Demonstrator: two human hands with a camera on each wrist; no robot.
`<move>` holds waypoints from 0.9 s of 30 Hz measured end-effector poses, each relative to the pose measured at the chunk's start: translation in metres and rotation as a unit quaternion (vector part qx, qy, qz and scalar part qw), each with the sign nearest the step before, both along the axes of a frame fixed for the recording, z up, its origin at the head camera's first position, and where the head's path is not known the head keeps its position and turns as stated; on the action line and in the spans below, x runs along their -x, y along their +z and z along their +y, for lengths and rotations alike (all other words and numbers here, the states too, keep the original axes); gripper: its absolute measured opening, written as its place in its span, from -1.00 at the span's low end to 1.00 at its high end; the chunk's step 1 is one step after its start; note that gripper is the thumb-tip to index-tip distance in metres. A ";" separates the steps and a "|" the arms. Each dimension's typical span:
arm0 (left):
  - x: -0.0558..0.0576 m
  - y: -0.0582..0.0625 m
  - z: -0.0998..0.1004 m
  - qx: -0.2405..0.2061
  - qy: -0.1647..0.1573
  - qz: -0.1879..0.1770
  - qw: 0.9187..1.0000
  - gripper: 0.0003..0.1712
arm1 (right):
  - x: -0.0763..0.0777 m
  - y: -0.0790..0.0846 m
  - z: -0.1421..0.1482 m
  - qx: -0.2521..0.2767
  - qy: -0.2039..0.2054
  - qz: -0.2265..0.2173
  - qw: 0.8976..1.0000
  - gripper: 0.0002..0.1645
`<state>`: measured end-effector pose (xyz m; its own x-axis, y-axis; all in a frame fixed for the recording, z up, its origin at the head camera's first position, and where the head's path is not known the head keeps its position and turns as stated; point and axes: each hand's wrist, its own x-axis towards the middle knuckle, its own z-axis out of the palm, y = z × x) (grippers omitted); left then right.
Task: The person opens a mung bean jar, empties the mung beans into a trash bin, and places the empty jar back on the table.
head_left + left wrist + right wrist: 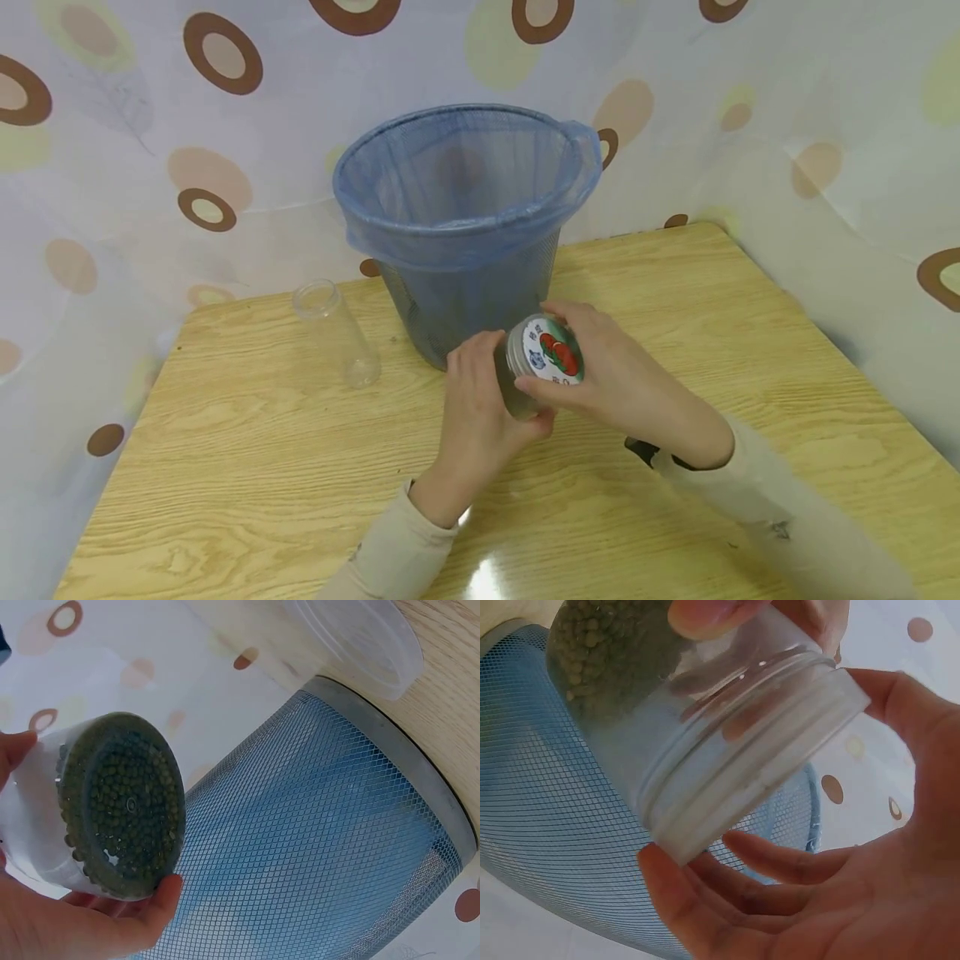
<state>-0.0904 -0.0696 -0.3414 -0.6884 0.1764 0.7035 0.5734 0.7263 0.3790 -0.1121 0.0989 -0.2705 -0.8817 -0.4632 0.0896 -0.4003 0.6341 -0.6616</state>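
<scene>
Centrally, left hand (pixel 480 400), fingers curled round clear cylindrical jar (pixel 513 397) of green beans (pixel 127 799); right hand (pixel 618 367), fingers half-spread, gripping round red-white-green lid (pixel 552 352).

Left sleeve (pixel 397 542) and right sleeve (pixel 795 508), both pale cream.
At lower right, the latter bears a dark mark (pixel 781 530); a black patch (pixel 641 451) shows by its cuff (pixel 738 443).

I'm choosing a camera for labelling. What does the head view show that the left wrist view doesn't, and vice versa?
Only the head view: the lid's printed top, with its red design, and the bin's open rim.

Only the left wrist view: green, bean-like pieces visible through the held jar's base.

Both: the held jar, the left hand, and the mesh bin with its blue liner.
</scene>
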 end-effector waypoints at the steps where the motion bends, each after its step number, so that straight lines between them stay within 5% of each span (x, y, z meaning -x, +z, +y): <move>1: 0.000 0.000 0.000 -0.002 -0.004 -0.007 1.000 -0.01 | 0.001 0.000 0.001 0.003 0.005 -0.002 1.000 0.01; 10: -0.001 0.004 -0.005 -0.032 -0.062 -0.091 0.993 -0.06 | 0.008 -0.001 0.011 0.042 0.062 0.003 0.997 -0.08; 18: -0.003 0.011 -0.013 -0.075 -0.107 -0.247 0.960 -0.01 | 0.015 0.001 0.017 0.061 0.116 -0.009 0.991 -0.12; 27: -0.002 0.014 -0.017 -0.112 -0.129 -0.295 0.940 0.01 | 0.020 -0.002 0.022 0.093 0.144 -0.020 0.985 -0.14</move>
<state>-0.0884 -0.0868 -0.3274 -0.9251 0.2831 0.2530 0.3618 0.4556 0.8133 -0.1326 0.1210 -0.2723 -0.7203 -0.6741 0.1639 -0.5171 0.3643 -0.7745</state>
